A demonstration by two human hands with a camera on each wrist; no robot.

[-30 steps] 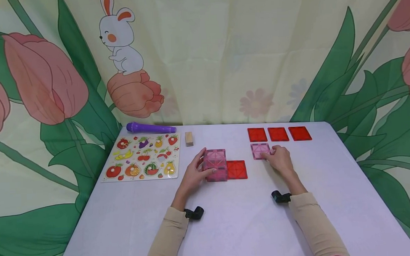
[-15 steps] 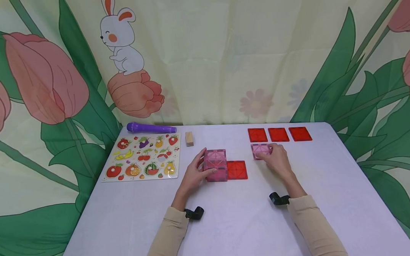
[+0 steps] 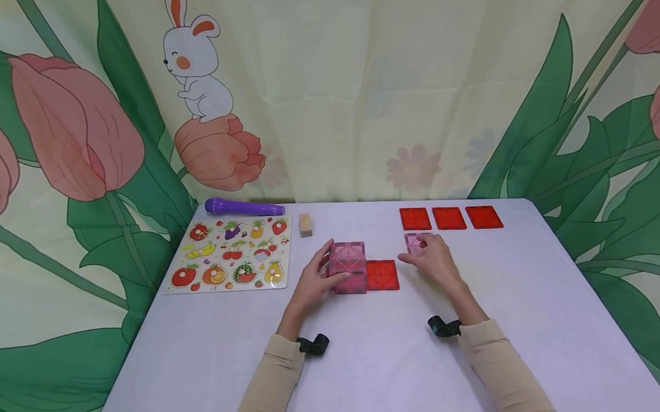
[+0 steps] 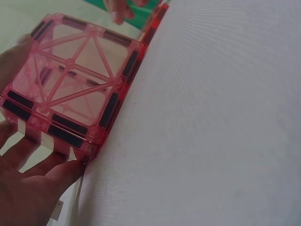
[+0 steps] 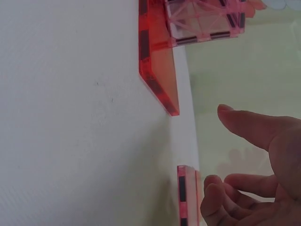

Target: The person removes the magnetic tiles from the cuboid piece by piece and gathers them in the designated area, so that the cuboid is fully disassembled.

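Observation:
On the table stands a see-through pink cube of magnetic tiles (image 3: 350,258). My left hand (image 3: 310,287) grips it from the left, with the thumb along the near side and fingers around the back. In the left wrist view the fingers and thumb (image 4: 28,193) show at the cube's walls. A red magnetic tile (image 3: 383,275) lies flat against the cube's right side. My right hand (image 3: 439,264) hovers with nothing in it, thumb spread from the loosely bent fingers. Behind it lies a flat pink magnetic tile (image 3: 412,242), partly hidden by the fingers.
At the back right lie three red tiles (image 3: 449,218) in a row. A fruit picture board (image 3: 229,254) lies to the left, with a purple toy microphone (image 3: 244,207) behind it. Beside the board is a small wooden block (image 3: 305,225). A printed curtain hangs behind the table.
My right hand has moved left across the flat pink tile, from its right edge, and its thumb has parted from the fingers. The tile, the cube and my left hand have stayed in place.

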